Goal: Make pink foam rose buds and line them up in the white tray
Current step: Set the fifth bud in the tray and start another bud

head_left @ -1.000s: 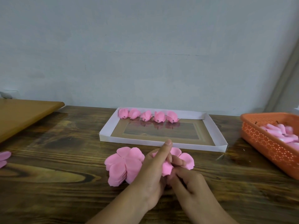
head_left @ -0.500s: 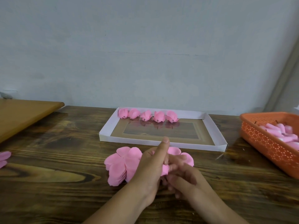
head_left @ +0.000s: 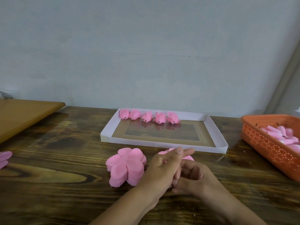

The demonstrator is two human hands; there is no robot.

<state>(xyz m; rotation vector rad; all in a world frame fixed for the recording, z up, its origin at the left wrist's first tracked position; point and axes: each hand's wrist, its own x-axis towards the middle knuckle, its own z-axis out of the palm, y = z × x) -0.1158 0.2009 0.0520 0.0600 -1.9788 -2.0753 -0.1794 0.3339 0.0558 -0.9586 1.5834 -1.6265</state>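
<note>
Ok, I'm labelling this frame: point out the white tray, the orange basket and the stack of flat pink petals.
white tray (head_left: pixel 164 144), head view, on its near white wall.
orange basket (head_left: pixel 269 146), head view, on its perforated front wall.
stack of flat pink petals (head_left: pixel 125 166), head view, on the top petal sheet's middle.

a dark wooden table (head_left: pixel 48 184) carries everything. at the far middle lies a white tray (head_left: pixel 215 135), at the right edge an orange basket (head_left: pixel 266 143), and at the far left a lighter brown board (head_left: pixel 24 114) overlaps the top. near the middle a stack of pink petals (head_left: pixel 125 166) lies flat, with another petal piece (head_left: pixel 188 157) just right of it, and more petals (head_left: pixel 4 157) at the left edge.
</note>
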